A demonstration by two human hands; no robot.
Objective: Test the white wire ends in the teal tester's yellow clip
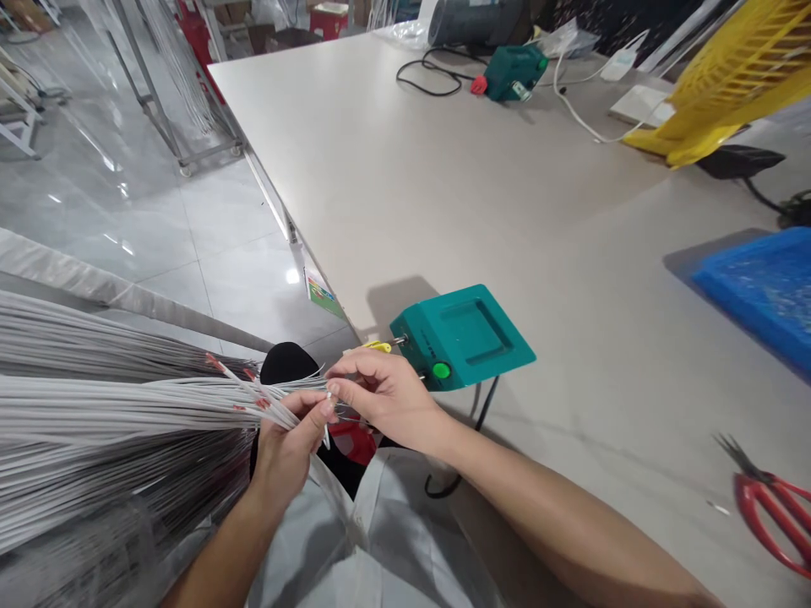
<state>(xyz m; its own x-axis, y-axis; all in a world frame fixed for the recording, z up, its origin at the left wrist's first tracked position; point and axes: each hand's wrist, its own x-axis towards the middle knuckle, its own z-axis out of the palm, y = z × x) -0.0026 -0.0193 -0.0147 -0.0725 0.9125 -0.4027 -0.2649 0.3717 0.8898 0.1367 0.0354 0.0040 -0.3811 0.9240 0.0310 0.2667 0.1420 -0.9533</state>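
A thick bundle of grey-white wires (107,405) with red-marked ends stretches in from the left. My left hand (288,443) is closed around the ends of a few of these wires. My right hand (380,393) pinches the tip of one wire right beside the left thumb. Just beyond the right hand a small teal box (465,338) with a green button (442,370) sits at the table's near edge. A yellow piece (378,345) sticks out of its left side, close to my right fingers.
Red-handled scissors (770,507) lie at the right. A blue tray (764,291) and a yellow basket (728,76) stand further right. A second teal device (513,72), cables and a white adapter lie at the far end of the beige table (481,194). Shiny floor lies to the left.
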